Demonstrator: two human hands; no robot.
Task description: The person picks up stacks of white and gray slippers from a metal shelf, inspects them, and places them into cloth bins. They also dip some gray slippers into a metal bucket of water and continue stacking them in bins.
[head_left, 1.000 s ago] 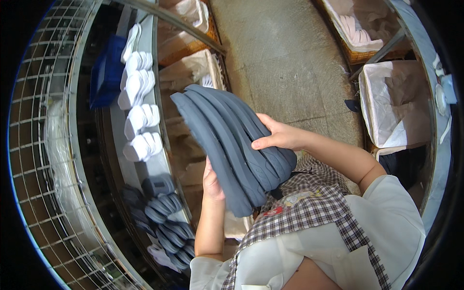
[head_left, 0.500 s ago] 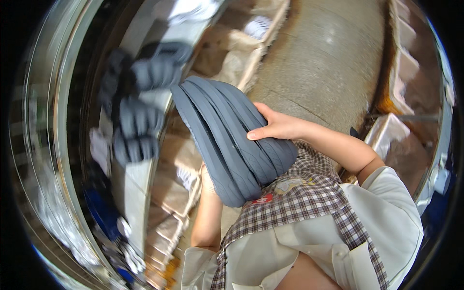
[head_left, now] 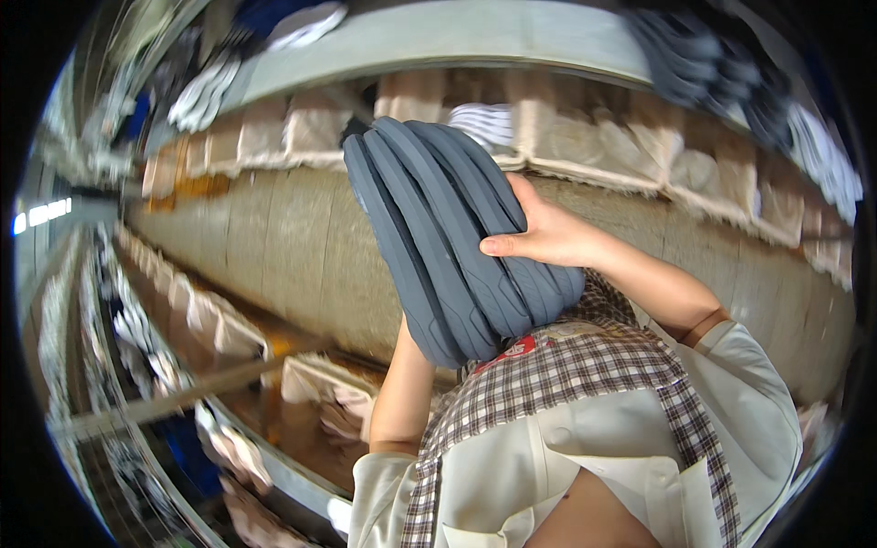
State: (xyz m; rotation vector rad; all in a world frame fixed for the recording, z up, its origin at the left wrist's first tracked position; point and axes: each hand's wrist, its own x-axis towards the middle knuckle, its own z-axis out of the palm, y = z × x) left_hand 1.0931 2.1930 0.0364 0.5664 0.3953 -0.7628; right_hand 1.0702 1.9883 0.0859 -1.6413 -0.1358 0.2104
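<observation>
We hold a stack of dark grey shoe soles [head_left: 448, 237], several pressed together flat against one another, fanned upward from the chest toward twelve o'clock in the middle of the view. Our right hand [head_left: 548, 236] lies across the stack from three o'clock, fingers spread flat over the outer sole and thumb pointing toward nine, so the hand is open against the stack rather than closed round it. Our left hand sits under the stack at six o'clock; only the left forearm [head_left: 402, 393] shows, rising from the sleeve, and the hand itself is hidden behind the soles, so we cannot tell how it grips, though it probably carries the weight from below.

As far as the view shows, the soles are gathered and carried in both hands, held against the checked apron [head_left: 585, 374]; none has been set down anywhere.

Outward from the stack, a row of pale lined bins [head_left: 585, 137] runs from ten to two o'clock beneath a grey shelf edge [head_left: 457, 32], with white and dark pieces blurred above it. A concrete floor [head_left: 274, 247] stretches toward nine o'clock, and more bins on a rack [head_left: 311, 393] lie at seven.
</observation>
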